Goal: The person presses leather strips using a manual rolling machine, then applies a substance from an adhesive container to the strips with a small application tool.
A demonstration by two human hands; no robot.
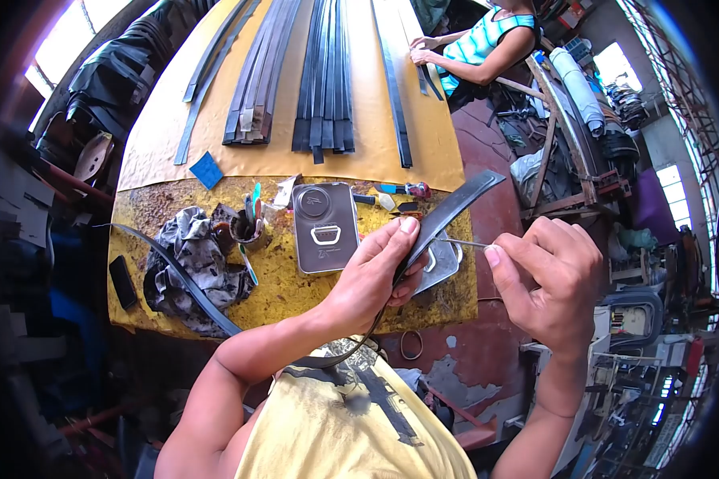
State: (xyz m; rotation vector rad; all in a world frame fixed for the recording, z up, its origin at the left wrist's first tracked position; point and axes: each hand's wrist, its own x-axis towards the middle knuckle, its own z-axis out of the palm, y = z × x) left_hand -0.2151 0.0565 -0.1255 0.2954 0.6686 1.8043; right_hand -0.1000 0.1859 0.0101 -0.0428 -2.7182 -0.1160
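Head view, workbench. The left hand (373, 271) was clamped on a dark leather strap (447, 214), thumb on top near the edge and fingers curled underneath, holding it above the near edge of the tabletop (311, 291). The strap's free end rose up and to the right, past the hand; its other end curved down toward the person's chest and out of clear sight. The right hand (553, 279) was pinched shut on a thin metal tool, probably an awl or needle (462, 243), with the tip touching or just short of the strap's edge; I could not tell which.

Handling, judged: the strap looked light and flexible along its length, since it drooped in a curve below the hand, but firm enough across its width to stay flat. A grip close to the working point, as here, would keep it from flexing away under the tool. The surface looked smooth, so a flat thumb-and-finger clamp should hold better than fingertips. The tool was slender and sharp and was held near its rear.

Nearby on the tabletop: a flat metal tin (324, 226) just beyond the left hand, a small cup of tools (249, 227), a crumpled rag (196, 263), and bundles of cut straps (325, 76) laid out farther back. Another person's arm (455, 68) rested at the far end.
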